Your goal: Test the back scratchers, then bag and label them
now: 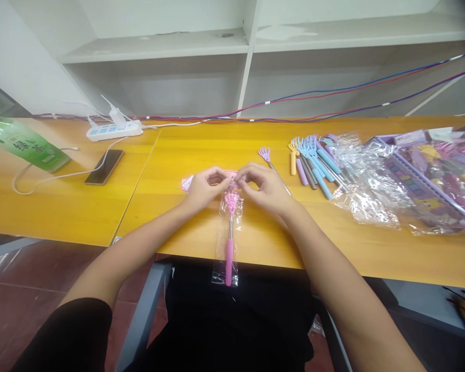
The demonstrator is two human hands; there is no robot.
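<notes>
A pink back scratcher lies inside a narrow clear plastic bag, its claw end away from me and its handle jutting past the table's front edge. At the bag's top, my left hand and my right hand are closed in a pinch from either side, fingertips almost meeting. Between them shows a small pink printed card; whether it is inside the bag cannot be made out. Beside my left hand lies another pink-and-white card, partly hidden. Just beyond my right hand is a lilac back scratcher with a metal rod.
Several back scratchers in yellow, blue and purple are piled at right, next to crumpled plastic bags and a purple display box. At left are a phone, a green bottle and a power strip. Cables run along the back.
</notes>
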